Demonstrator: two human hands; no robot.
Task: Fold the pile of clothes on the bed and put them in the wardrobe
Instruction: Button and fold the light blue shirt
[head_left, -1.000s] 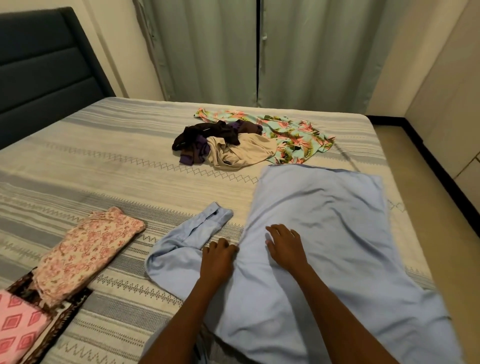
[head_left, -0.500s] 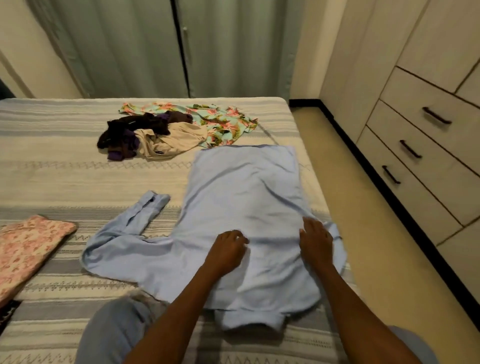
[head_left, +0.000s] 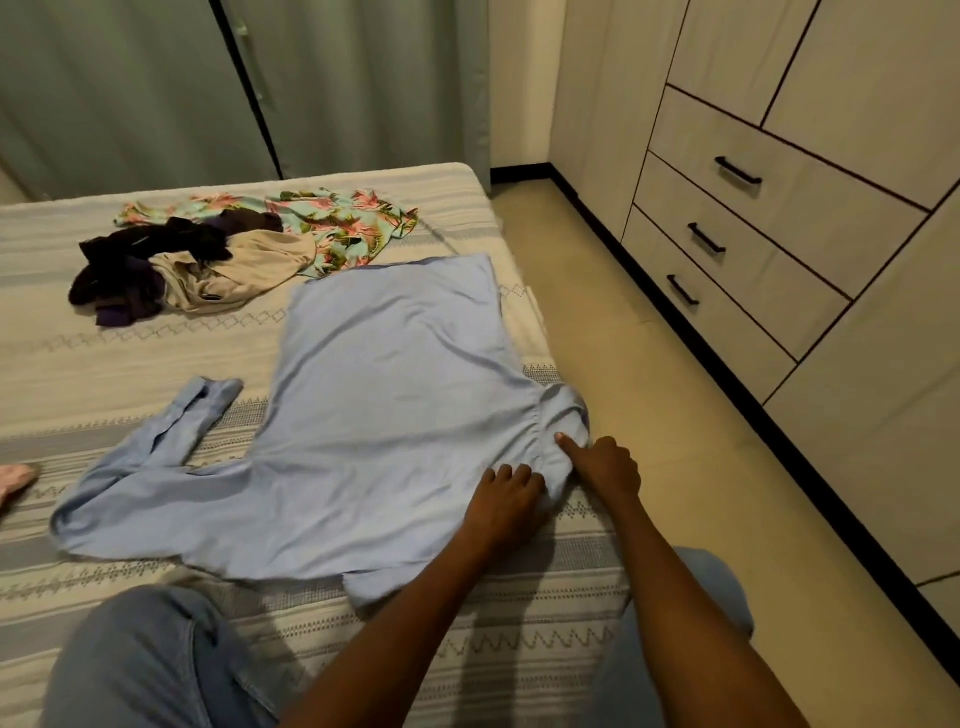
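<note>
A light blue long-sleeved shirt (head_left: 384, 415) lies spread face down on the striped bed (head_left: 104, 364). Its left sleeve (head_left: 171, 431) stretches out to the left. The right sleeve (head_left: 558, 441) is bunched at the bed's right edge. My left hand (head_left: 506, 501) rests on the shirt beside that bunch, fingers curled into the cloth. My right hand (head_left: 605, 465) grips the bunched sleeve from the right, thumb pointing out over it. Further up the bed lies a loose pile: a dark purple garment (head_left: 135, 265), a beige one (head_left: 244, 270) and a floral one (head_left: 343, 223).
The wardrobe (head_left: 810, 156) with three drawers with black handles (head_left: 737, 171) stands along the right wall, across a strip of tiled floor (head_left: 649, 389). Green curtains (head_left: 260, 78) hang behind the bed. A pink floral folded piece (head_left: 13, 480) peeks in at the left. My knees in jeans (head_left: 135, 660) are on the bed.
My view has swung right toward the wardrobe. Both hands slid right across the shirt to its right sleeve; the right hand now grips the sleeve at the bed's edge.
</note>
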